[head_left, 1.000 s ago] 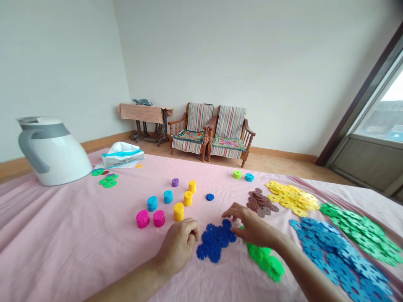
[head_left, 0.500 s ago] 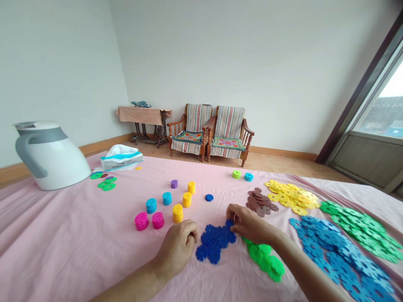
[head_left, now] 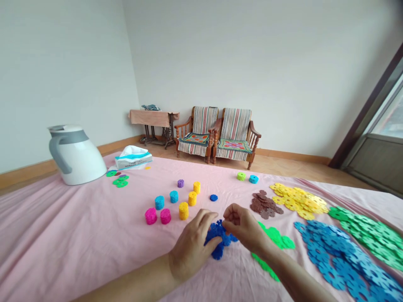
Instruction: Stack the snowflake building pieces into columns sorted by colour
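On the pink cloth, a small pile of dark blue notched plastic discs [head_left: 218, 251] lies between my hands, partly covered by them. My left hand [head_left: 193, 245] curves over the pile's left side, thumb and fingers apart with blue discs showing between them. At the pile's upper right, my right hand [head_left: 241, 224] has thumb and forefinger pinched on a blue disc [head_left: 222, 224], mostly hidden by the fingertips. A short dark blue stack [head_left: 213, 197] stands beyond the hands. Bright green discs [head_left: 277, 237] lie beside my right wrist, partly under the forearm.
Yellow stacks [head_left: 183, 211], pink stacks [head_left: 150, 216] and light blue stacks [head_left: 159, 202] stand left of centre. Brown [head_left: 264, 204], yellow [head_left: 297, 199], blue [head_left: 336, 251] and green [head_left: 371, 230] disc piles spread rightward. A white jug [head_left: 82, 161] and tissue box [head_left: 134, 159] stand at back left.
My left hand has moved right onto the blue pile, and its fingers have spread from a closed shape. The right hand has shifted slightly left over the pile. The view has turned a little left.
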A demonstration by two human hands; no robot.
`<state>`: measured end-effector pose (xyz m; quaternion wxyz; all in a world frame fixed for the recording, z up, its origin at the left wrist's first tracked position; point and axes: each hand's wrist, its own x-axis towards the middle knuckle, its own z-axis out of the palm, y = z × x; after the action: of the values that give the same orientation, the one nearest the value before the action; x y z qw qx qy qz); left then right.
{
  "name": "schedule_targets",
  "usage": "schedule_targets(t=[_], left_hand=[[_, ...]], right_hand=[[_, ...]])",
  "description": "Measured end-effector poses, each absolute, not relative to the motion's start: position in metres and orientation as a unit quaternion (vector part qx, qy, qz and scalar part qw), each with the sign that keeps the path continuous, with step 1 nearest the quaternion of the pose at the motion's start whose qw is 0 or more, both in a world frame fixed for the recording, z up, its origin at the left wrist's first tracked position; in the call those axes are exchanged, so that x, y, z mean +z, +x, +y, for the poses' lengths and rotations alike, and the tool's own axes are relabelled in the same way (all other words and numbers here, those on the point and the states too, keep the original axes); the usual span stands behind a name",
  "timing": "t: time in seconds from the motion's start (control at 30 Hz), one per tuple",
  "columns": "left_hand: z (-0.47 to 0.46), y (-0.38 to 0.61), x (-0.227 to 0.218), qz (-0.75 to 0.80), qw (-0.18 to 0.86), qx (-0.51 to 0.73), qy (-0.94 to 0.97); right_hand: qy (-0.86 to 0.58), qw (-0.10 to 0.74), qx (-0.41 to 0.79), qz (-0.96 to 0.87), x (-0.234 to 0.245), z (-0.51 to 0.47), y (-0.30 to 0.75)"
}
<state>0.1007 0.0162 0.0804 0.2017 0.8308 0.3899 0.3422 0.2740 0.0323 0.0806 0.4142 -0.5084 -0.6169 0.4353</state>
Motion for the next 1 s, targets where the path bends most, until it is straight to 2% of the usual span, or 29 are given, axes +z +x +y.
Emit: schedule_targets(t=[0.23, 0.37, 0.63, 1.0], left_hand=[[0.011, 0.117, 0.088, 0.381, 0.18, 0.307, 0.853], [0.018, 0.121, 0.082, 0.39, 0.159, 0.315, 0.851], [0.088, 0.135, 0.083, 0.499, 0.075, 0.282, 0.816], [0.14, 0.159, 0.066, 0.558, 0.02, 0.162, 0.813]], right_hand=[[-0.513, 0.435, 0.433, -0.599, 0.077, 0.017, 0.274], [-0.491, 0.42, 0.439, -0.624, 0.075, 0.03, 0.287], [-0.638, 0.398, 0.17, -0.637, 0.052, 0.079, 0.326], [-0.618, 0.4, 0.151, -0.66, 0.035, 0.081, 0.328]])
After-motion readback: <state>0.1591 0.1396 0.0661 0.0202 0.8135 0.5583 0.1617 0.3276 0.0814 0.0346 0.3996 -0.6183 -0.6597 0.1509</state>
